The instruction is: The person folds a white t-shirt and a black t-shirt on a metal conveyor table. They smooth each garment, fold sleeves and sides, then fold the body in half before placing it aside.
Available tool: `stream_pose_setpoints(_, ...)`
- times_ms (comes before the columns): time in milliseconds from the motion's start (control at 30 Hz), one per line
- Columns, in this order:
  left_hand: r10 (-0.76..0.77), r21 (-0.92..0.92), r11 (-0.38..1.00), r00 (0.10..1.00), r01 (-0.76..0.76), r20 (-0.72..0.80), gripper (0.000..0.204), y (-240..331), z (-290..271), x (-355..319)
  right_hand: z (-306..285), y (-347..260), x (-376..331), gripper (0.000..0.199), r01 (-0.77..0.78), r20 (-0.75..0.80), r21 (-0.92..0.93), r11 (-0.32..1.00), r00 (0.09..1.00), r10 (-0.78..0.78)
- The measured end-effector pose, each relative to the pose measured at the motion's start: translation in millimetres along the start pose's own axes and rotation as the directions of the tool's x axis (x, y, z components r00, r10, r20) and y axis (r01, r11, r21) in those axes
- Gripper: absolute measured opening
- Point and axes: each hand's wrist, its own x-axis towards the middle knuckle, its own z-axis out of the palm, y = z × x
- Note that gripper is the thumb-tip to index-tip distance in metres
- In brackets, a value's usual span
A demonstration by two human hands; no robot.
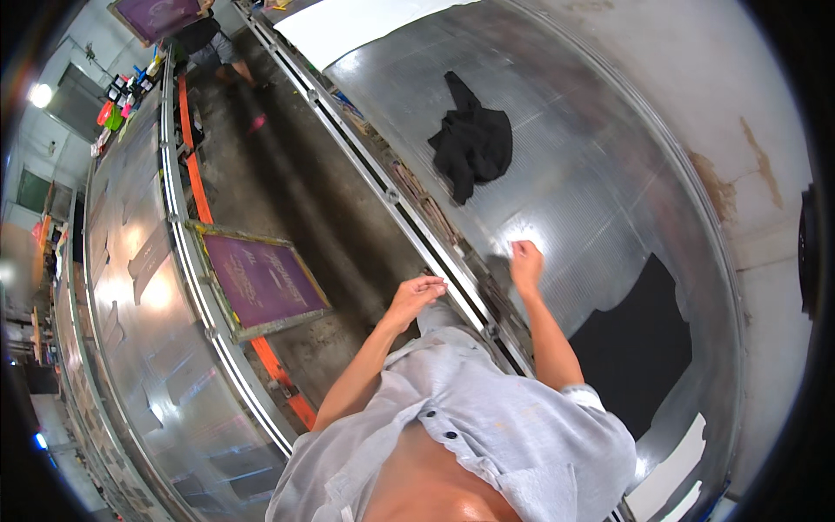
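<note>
Black fabric (639, 344), laid flat, lies on the shiny metal desk (591, 165) to the right of the person's right forearm, just beside a white sheet (674, 470) at the lower right edge. The person wears a light grey buttoned shirt (496, 426), open at the front, which fills the lower middle of the view.

The right hand (525, 264) is closed into a loose fist and rests on the desk surface, near the upper left corner of the flat black fabric but apart from it. Whether anything is inside the fist cannot be told. The left hand (416, 296) is off the desk, above the dark floor of the aisle (304, 200), close to the desk's metal rail (409, 217); its fingers are curled inward and appear to hold nothing.

Across the aisle, a wooden-framed printing screen with a purple mesh (261, 280) leans on the edge of a second long metal desk (139, 287), which has an orange rail (198, 187) along its side.

Farther up the first desk, a crumpled black garment (474, 139) lies well apart from both hands. Beyond it a large white sheet (357, 22) covers the desk's far end.

At the top left, another person (209, 43) stands in the aisle holding a second purple screen (156, 16), with small colourful pots (117, 100) nearby on the second desk.
</note>
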Motion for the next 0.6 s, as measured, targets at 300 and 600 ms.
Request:
stream_pose_setpoints(300, -0.125, -0.202, 0.974, 0.989, 0.107, -0.080, 0.042, 100.5, -128.0, 85.5, 163.2, -155.3, 125.5, 0.021, -0.329, 0.362, 0.342, 0.880, 0.911, 0.200)
stream_pose_setpoints(600, 0.012, -0.305, 0.927, 0.799, 0.217, 0.602, 0.054, 179.2, -111.7, 266.6, 13.7, -190.1, 44.2, 0.024, -0.686, 0.691, 0.550, 0.476, 0.694, 0.202)
